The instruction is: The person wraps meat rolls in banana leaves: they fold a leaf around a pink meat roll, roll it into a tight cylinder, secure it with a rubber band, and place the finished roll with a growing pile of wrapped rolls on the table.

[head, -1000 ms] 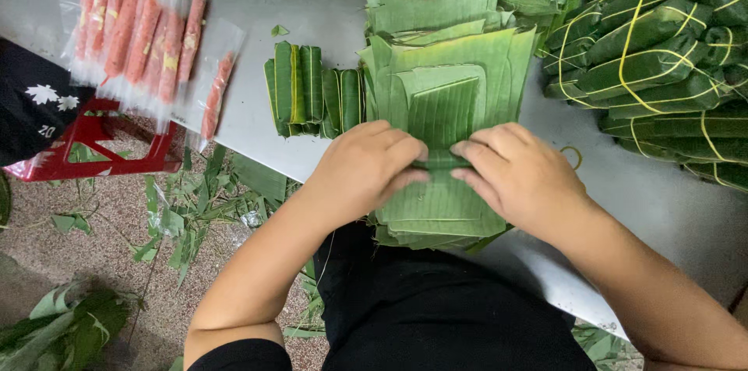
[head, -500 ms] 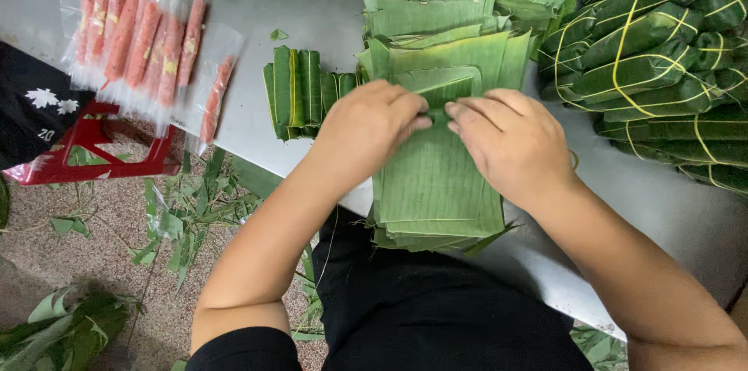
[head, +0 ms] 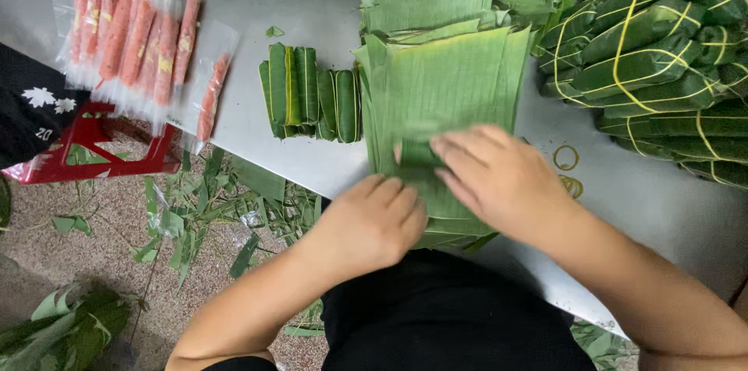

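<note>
- Sausages [head: 128, 36] in clear plastic packets lie at the far left of the grey desk [head: 312, 20], above a red stool [head: 86, 149] on the leaf-strewn floor.
- Small folded leaf parcels [head: 312, 94] sit in a row beside them.
- Left hand [head: 370, 223] lies curled, knuckles up, pressing the near edge of the banana leaf stack [head: 444, 79].
- Right hand [head: 499, 180] lies flat, fingers spread, pinning a folded leaf strip [head: 417, 154] on that stack.
- Tied leaf bundles [head: 654, 51] with yellow bands fill the far right.

left hand [head: 374, 219] loosely curled, palm down; right hand [head: 502, 180] flat, fingers [head: 456, 154] pointing left, forearms bare
</note>
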{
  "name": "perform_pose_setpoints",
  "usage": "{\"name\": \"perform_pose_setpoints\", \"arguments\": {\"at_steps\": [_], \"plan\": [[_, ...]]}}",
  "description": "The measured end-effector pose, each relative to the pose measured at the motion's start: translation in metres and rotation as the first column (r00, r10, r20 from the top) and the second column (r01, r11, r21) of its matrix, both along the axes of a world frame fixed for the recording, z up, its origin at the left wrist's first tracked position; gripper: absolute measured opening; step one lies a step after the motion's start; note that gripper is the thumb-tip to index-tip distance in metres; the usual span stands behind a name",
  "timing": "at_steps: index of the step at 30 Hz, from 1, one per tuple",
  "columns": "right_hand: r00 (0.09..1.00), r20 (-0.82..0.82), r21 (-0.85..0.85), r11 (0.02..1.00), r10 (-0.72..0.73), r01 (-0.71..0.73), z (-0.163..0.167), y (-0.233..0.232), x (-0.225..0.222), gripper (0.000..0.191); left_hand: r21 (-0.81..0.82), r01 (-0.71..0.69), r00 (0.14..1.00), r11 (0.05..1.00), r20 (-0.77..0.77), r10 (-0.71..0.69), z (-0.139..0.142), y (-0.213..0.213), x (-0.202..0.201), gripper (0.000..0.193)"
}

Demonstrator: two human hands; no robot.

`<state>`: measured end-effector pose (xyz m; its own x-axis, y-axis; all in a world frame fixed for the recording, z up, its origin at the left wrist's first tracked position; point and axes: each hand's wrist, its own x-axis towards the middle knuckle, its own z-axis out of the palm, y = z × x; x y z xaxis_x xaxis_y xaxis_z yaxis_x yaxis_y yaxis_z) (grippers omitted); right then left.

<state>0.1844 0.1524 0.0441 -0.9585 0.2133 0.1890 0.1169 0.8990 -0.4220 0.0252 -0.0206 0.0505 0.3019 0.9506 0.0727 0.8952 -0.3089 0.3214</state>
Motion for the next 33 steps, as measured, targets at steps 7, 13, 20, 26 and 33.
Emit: {"name": "perform_pose_setpoints", "arguments": {"at_steps": [7, 13, 20, 26, 33], "plan": [[1.0, -0.005, -0.166, 0.986, 0.014, -0.015, -0.009, -0.002, 0.017, 0.039, 0.056, -0.336, 0.871, 0.94, 0.399, 0.288, -0.025, 0.023, -0.012, 0.027], [0.999, -0.043, -0.074, 0.997, -0.005, 0.001, -0.022, -0.003, 0.018, 0.023, 0.068, -0.236, 0.89, 0.969, 0.415, 0.188, -0.024, 0.039, -0.03, 0.028], [0.996, 0.01, -0.088, 0.992, -0.085, 0.086, -0.016, -0.002, 0.008, 0.035, -0.044, -0.224, 0.878, 0.974, 0.424, 0.221, -0.025, 0.037, -0.03, 0.029], [0.995, -0.047, -0.069, 0.994, -0.087, 0.084, -0.018, 0.016, -0.001, 0.026, 0.04, -0.311, 0.873, 0.95, 0.407, 0.269, -0.035, 0.055, -0.044, 0.027], [0.996, 0.02, 0.084, 0.993, -0.087, 0.085, -0.013, 0.02, -0.008, 0.037, 0.153, -0.286, 0.916, 0.946, 0.334, 0.223, -0.037, 0.058, -0.036, 0.034]]}}
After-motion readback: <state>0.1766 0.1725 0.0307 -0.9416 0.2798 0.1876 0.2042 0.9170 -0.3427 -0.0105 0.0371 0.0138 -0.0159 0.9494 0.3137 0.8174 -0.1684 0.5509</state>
